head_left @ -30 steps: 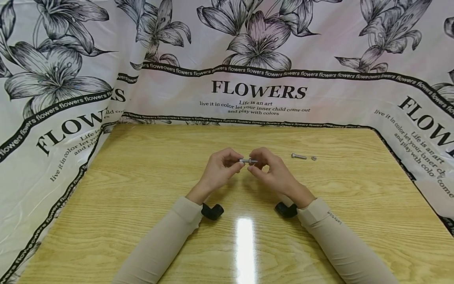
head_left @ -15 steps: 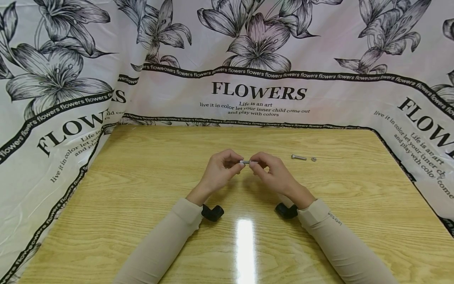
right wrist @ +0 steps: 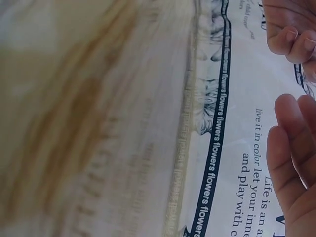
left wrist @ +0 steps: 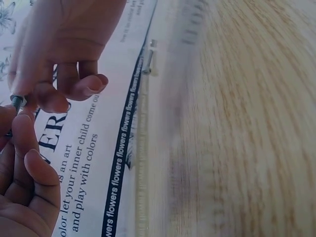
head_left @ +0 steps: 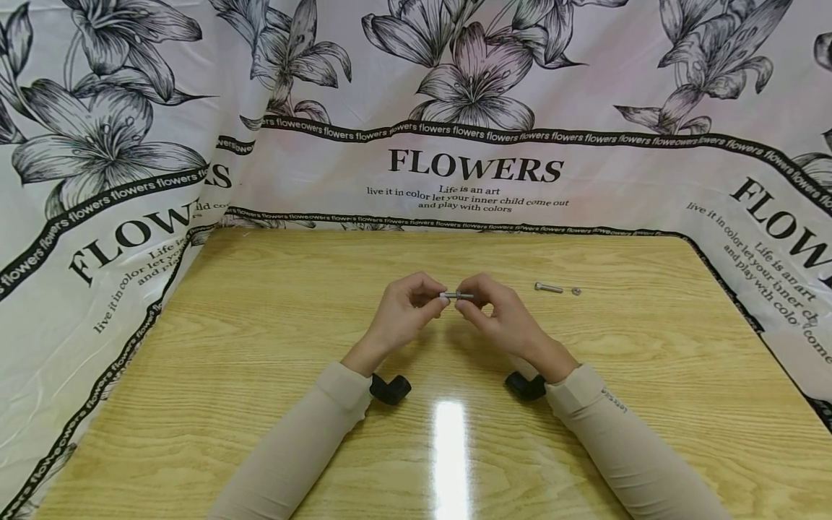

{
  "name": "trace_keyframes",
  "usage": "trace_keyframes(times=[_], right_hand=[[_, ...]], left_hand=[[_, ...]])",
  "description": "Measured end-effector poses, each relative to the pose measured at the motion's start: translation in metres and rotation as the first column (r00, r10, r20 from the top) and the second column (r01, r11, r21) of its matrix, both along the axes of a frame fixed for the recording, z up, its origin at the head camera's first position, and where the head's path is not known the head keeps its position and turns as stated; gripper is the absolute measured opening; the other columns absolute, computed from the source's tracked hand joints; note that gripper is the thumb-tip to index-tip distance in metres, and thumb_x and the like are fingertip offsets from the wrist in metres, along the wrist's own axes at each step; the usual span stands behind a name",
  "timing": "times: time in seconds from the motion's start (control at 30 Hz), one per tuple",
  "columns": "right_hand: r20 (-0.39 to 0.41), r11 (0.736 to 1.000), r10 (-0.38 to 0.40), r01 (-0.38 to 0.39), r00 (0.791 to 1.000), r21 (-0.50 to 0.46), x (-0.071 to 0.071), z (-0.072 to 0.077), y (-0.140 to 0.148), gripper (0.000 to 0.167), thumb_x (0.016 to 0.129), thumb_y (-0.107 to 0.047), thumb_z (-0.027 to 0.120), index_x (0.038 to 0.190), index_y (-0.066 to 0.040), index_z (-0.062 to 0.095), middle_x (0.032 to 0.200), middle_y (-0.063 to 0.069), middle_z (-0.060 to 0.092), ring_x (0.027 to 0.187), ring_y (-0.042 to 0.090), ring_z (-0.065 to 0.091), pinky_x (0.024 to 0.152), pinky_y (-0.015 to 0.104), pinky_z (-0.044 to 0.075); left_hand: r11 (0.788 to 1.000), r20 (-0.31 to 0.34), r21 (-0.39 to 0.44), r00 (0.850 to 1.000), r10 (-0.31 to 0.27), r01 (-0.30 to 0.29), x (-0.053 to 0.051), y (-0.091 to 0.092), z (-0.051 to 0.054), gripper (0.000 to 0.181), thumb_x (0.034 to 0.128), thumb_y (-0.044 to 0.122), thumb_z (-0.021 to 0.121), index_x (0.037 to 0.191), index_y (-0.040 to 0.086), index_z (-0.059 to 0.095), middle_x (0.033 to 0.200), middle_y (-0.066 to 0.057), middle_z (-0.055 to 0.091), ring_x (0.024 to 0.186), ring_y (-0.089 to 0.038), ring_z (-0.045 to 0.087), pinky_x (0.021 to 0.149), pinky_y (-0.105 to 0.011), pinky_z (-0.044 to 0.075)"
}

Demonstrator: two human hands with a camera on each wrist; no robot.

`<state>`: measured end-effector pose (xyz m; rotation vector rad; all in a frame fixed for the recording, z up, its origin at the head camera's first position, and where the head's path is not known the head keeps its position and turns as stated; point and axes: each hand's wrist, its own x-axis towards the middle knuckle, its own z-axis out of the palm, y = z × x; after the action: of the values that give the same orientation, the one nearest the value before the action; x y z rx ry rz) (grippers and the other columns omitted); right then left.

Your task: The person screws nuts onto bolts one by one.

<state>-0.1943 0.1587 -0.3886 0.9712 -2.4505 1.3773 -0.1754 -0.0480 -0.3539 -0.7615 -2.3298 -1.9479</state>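
Observation:
My left hand [head_left: 406, 303] pinches a small metal bolt [head_left: 450, 295] by its head, between thumb and forefinger. The bolt lies level above the table, its threaded end pointing right. A hex nut [head_left: 458, 295] sits on the shank. Around it curl the thumb and forefinger of my right hand [head_left: 497, 307], slightly parted, and the bolt's tip shows between them. In the left wrist view a right finger touches the nut [left wrist: 23, 101]. The right wrist view shows curled fingers of both hands, but the bolt is out of sight there.
To the right of my hands, a second bolt [head_left: 549, 287] lies on the wooden table [head_left: 260, 325], with a loose nut [head_left: 575, 291] beside it. A flower-printed cloth [head_left: 474, 173] stands behind the table and along both sides. Black wrist-worn pieces [head_left: 391, 390] sit below the hands.
Right thumb and forefinger closed over the nut half a second ago, hiding it, and have now parted so it shows again. The left hand stays in place.

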Motion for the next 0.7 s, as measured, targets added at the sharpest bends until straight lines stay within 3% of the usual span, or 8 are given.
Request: trace_keyframes(times=[0.27,0.5,0.7], right_hand=[[0.059,0.999,-0.028,0.025,0.998,0.049,0.0006,0.0010,0.0022,0.011,0.098,-0.013,0.055,0.106,-0.010,0.062,0.089,0.006,0.063,0.078,0.019,0.057,0.067,0.038,0.048],[0.028,1.000,-0.009,0.009,1.000,0.007,0.0029,0.0032,0.0009,0.029,0.092,-0.011,0.064,0.119,-0.010,0.052,0.099,0.007,0.066,0.082,0.016,0.062,0.069,0.038,0.050],[-0.022,1.000,0.016,-0.016,1.000,0.000,0.0039,0.0067,-0.0006,0.018,0.092,-0.001,0.061,0.110,-0.004,0.057,0.092,0.008,0.065,0.078,0.018,0.061,0.070,0.036,0.050]], left_hand=[[1.000,0.002,0.005,1.000,-0.004,0.004,-0.0002,0.0001,0.0001,0.011,0.0899,-0.002,0.062,0.100,-0.007,0.064,0.088,-0.023,0.067,0.073,-0.032,0.062,0.066,-0.030,0.052],[1.000,0.007,0.010,1.000,-0.004,0.004,-0.0010,0.0001,-0.0010,0.011,0.0895,-0.003,0.063,0.100,-0.006,0.064,0.089,-0.024,0.067,0.073,-0.032,0.062,0.066,-0.030,0.052],[1.000,0.007,0.002,1.000,-0.003,0.003,-0.0003,0.0005,-0.0002,0.011,0.0894,-0.002,0.063,0.099,-0.006,0.065,0.087,-0.020,0.067,0.073,-0.034,0.062,0.065,-0.030,0.051]])
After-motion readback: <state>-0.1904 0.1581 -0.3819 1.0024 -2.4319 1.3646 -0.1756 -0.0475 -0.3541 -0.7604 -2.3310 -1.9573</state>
